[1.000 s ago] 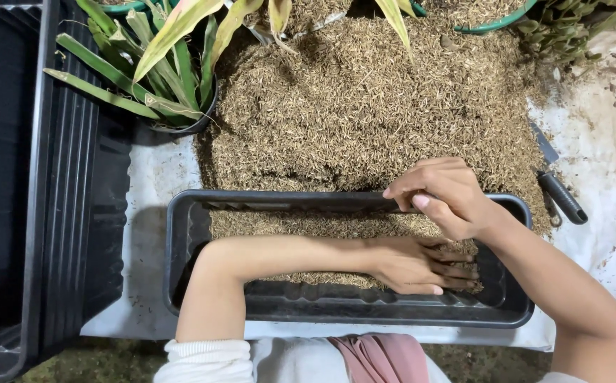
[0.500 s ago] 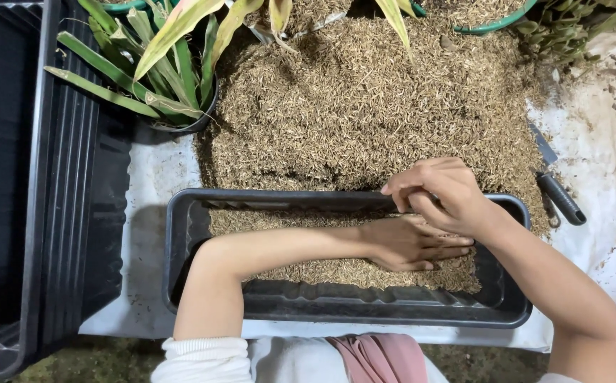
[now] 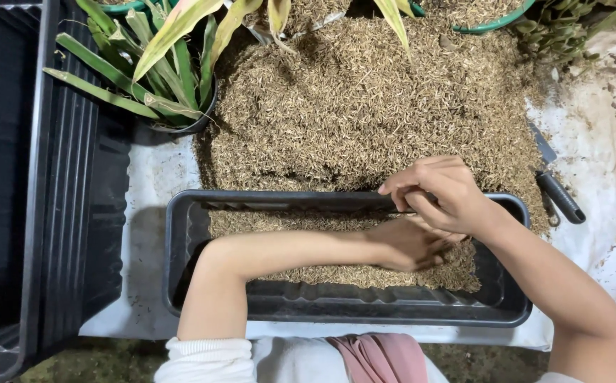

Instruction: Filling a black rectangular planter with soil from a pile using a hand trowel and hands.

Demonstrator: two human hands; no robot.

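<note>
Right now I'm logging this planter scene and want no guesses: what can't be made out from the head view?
- Left hand palm: pressed face down on the husks in the black planter.
- Right hand: curled fingers hide whether they pinch anything.
- Dark-handled tool: blade partly buried in the husk pile.
- Potted plant: leaves cut off by the top edge.

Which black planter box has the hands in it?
The long black trough in front, part-filled with brown husk. The left hand presses the husk inside; the right hand is at its far rim. The stacked black planters at left are untouched.
</note>
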